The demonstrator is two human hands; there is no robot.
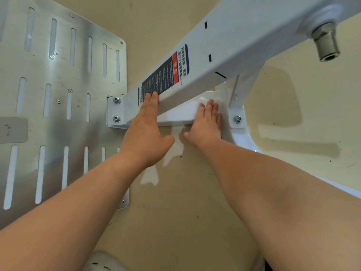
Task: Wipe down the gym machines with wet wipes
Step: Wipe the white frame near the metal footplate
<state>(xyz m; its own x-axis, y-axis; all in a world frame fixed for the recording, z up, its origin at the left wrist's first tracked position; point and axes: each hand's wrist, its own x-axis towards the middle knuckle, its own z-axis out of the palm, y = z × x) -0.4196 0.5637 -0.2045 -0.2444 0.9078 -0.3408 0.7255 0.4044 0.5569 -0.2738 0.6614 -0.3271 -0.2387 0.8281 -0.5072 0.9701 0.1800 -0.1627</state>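
Hands flat: right hand (pixel 207 124) presses wet wipe (pixel 202 100) beneath it, left hand (pixel 146 132) touches beam (pixel 224 51).

1. Left hand (pixel 145 130) lies flat, fingertips on the white beam (pixel 234 45) at its warning label (pixel 166 75)
2. Right hand (pixel 207 124) presses a white wipe (pixel 202 100) against the lower brace (pixel 175 115)
3. Slotted metal plate (pixel 58 94) lies left of the beam

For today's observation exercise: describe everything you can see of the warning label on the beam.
The label is a long dark sticker with small pale print, a red block and a white strip of larger characters. It lies flat along the white beam. The left hand rests straight fingertips on its lower end.
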